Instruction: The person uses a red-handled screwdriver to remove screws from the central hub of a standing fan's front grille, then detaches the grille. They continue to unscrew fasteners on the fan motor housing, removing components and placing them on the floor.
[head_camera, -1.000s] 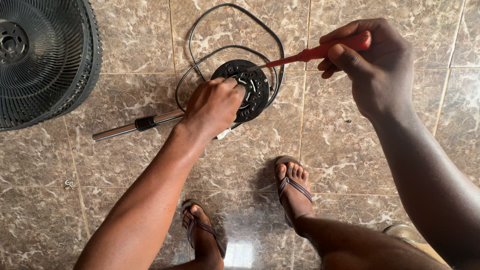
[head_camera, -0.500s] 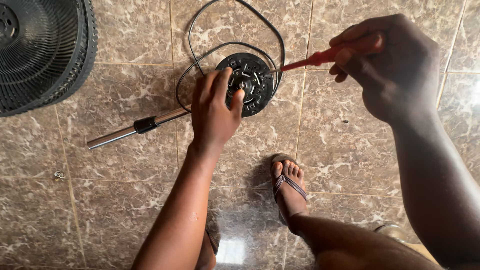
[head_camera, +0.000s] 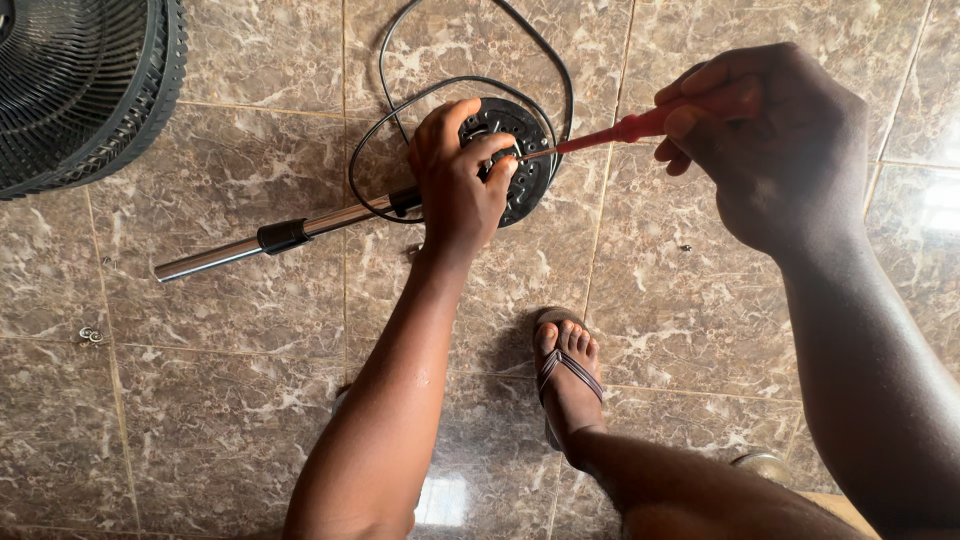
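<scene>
A round black fan base (head_camera: 520, 180) lies on the tiled floor with a chrome pole (head_camera: 250, 243) running from it to the left. My left hand (head_camera: 455, 180) rests on the base, fingers curled over its left half and gripping it. My right hand (head_camera: 770, 140) holds a red-handled screwdriver (head_camera: 610, 132) whose metal tip touches the base close to my left fingertips. A black power cord (head_camera: 470, 70) loops around the base.
A black fan grille (head_camera: 80, 80) lies at the upper left. A small screw (head_camera: 90, 335) sits on the tile at the left. My sandalled foot (head_camera: 568, 370) stands below the base, with my leg at the lower right.
My left hand has slid up over the base and closed on it. The screwdriver tip has come in closer to my left fingers. The view has shifted slightly.
</scene>
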